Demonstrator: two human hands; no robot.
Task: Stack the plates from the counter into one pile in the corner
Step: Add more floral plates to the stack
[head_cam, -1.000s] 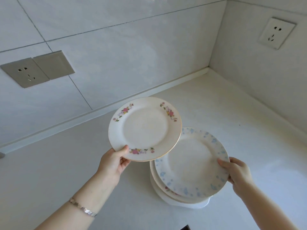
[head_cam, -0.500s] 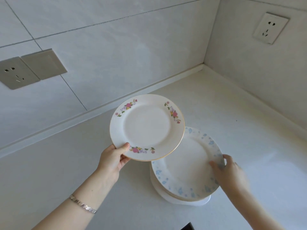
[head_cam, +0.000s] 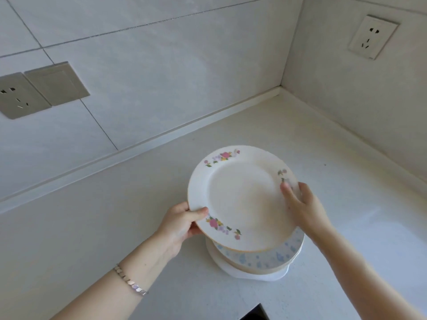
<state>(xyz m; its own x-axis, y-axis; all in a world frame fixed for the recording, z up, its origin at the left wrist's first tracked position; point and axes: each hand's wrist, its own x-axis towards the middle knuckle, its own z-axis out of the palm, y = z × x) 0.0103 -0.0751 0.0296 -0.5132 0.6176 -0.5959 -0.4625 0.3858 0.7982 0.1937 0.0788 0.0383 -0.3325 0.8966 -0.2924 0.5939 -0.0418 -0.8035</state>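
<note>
**A:** whats the layout rn?

**B:** white tabletop (head_cam: 115, 227) running into a corner btwn 2 tiled walls (head_cam: 161, 77). The pile of plates (head_cam: 254, 272) sits on it, apart from the corner, w/ a blue-spotted plate (head_cam: 265, 258) on top.

**A:** and the floral plate?

**B:** floral plate (head_cam: 242, 197) is right over the pile, face up, roughly level, shifted back-left so the blue rim peeks out. It's round, so no long axis tbh. Cant tell if it touches.

**A:** hands?

**B:** left hand (head_cam: 180, 222) pinches the left rim, thumb on top, fingers (head_cam: 194, 231) curled under. Right hand (head_cam: 305, 209) grips the right rim, blurry tho. Bracelet (head_cam: 130, 282) on the left wrist.
</note>
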